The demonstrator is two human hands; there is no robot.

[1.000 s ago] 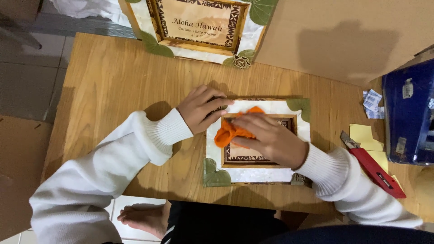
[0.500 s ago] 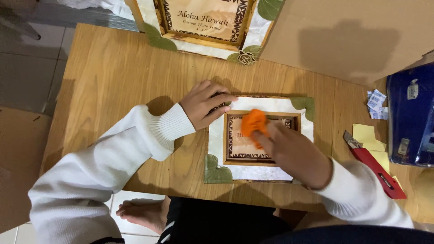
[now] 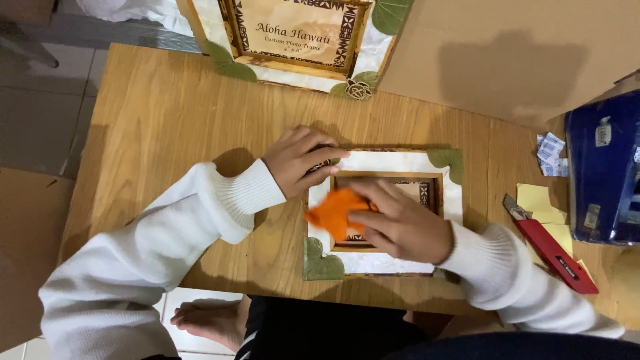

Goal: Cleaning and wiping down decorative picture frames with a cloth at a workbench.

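Nearest the viewer, below the desk [image 3: 167,120] edge, a bare foot [image 3: 210,320] rests on the tiled floor beside dark trousers. Above that, two arms in white ribbed sleeves reach onto the wooden desk. The right hand [image 3: 400,223] lies flat over a photo frame [image 3: 393,163], fingers closed on an orange cloth [image 3: 335,212] that it presses against the frame's left part, over the inner border. The frame lies flat near the desk's front edge, white with green leaf corners and a brown patterned inner border. The left hand [image 3: 300,160] rests on the frame's upper left corner, fingers bent and spread narrow, pinning it down and gripping nothing. To the right, well apart from the frame, a red utility knife [image 3: 550,247] lies across yellow note papers [image 3: 543,203], with a dark blue box [image 3: 603,167] beyond them. At the far edge a second, similar frame [image 3: 300,40] leans beside a sheet of brown cardboard [image 3: 520,53].
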